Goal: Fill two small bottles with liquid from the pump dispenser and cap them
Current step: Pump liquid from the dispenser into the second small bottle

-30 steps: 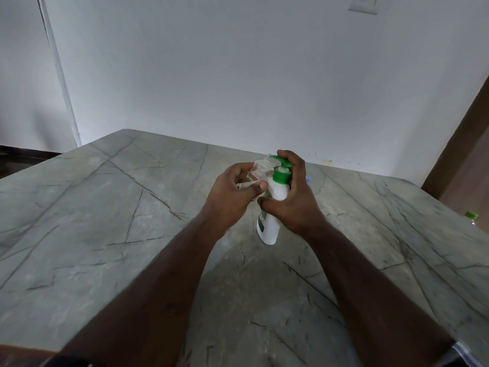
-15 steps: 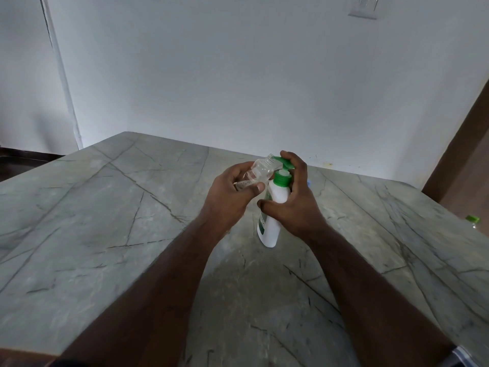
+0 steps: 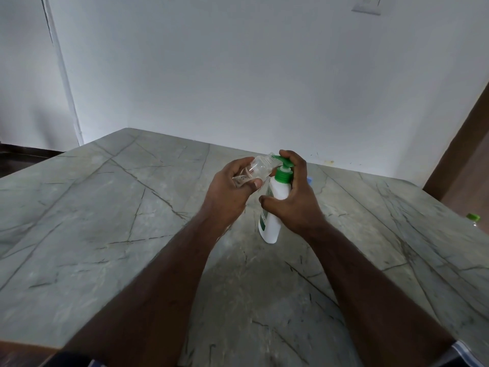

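Observation:
A white pump dispenser (image 3: 272, 221) with a green pump head stands on the grey marble table (image 3: 105, 207). My right hand (image 3: 293, 200) wraps its neck, with the fingers on top of the green pump. My left hand (image 3: 230, 189) holds a small clear bottle (image 3: 260, 168), tilted so that its open mouth sits right at the pump's spout. A small blue object (image 3: 309, 179), partly hidden behind my right hand, lies on the table. I cannot tell how much liquid is in the clear bottle.
A white wall runs along the table's far edge. At the right edge, a bottle with a green cap (image 3: 473, 219) peeks in beyond the table. A brown door frame (image 3: 460, 144) stands at the far right.
The pump head has risen a little, showing its white stem. Both hands keep their grip and the clear bottle stays at the spout. The view has shifted slightly.

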Demonstrator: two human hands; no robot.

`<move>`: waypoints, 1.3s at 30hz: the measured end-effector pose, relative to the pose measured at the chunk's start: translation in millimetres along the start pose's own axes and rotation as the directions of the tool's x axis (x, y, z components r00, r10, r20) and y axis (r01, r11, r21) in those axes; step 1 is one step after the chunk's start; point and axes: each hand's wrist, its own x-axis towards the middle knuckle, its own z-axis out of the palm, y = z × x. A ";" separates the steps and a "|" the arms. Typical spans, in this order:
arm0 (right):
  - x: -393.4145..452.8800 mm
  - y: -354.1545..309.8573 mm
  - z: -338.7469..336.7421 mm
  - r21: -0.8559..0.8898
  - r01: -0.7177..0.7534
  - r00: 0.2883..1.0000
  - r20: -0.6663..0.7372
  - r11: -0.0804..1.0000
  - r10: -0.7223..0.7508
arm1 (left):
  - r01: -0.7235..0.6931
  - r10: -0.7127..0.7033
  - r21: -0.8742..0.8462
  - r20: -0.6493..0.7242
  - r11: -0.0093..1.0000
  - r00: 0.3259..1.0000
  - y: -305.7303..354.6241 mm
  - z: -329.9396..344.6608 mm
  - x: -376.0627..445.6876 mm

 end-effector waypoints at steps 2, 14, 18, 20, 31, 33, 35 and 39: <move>0.5 -0.9 -0.6 0.009 0.001 1.000 0.016 1.000 -0.001 | 0.002 -0.002 0.001 0.000 1.000 1.000 0.8 0.4 -0.2; 1.2 3.1 0.2 -0.010 0.013 1.000 -0.024 1.000 -0.013 | -0.008 0.008 0.018 0.003 1.000 1.000 1.2 0.3 -0.9; 0.5 4.6 1.6 -0.012 0.019 0.999 -0.032 1.000 -0.020 | 0.005 -0.005 0.023 0.012 1.000 1.000 0.2 -0.5 -1.2; 0.8 6.2 0.8 -0.015 0.020 1.000 -0.018 1.000 -0.020 | 0.014 -0.014 0.011 0.017 1.000 1.000 0.5 -0.1 -1.7; 2.4 4.2 -1.6 -0.017 -0.005 0.999 0.045 1.000 0.006 | 0.004 -0.003 -0.010 0.021 1.000 1.000 1.8 1.7 -1.7; 2.0 3.2 -1.6 -0.023 -0.002 0.999 0.035 1.000 0.003 | 0.002 -0.001 -0.013 0.024 1.000 1.000 1.5 1.4 -1.7; 1.6 3.2 -1.7 -0.015 -0.003 1.000 0.018 1.000 0.003 | 0.000 0.000 -0.013 0.027 1.000 1.000 1.1 0.6 -2.0; 0.5 5.0 -2.0 0.000 0.007 1.000 -0.003 1.000 -0.007 | 0.003 -0.003 0.001 0.029 1.000 1.000 -0.1 -0.1 -3.2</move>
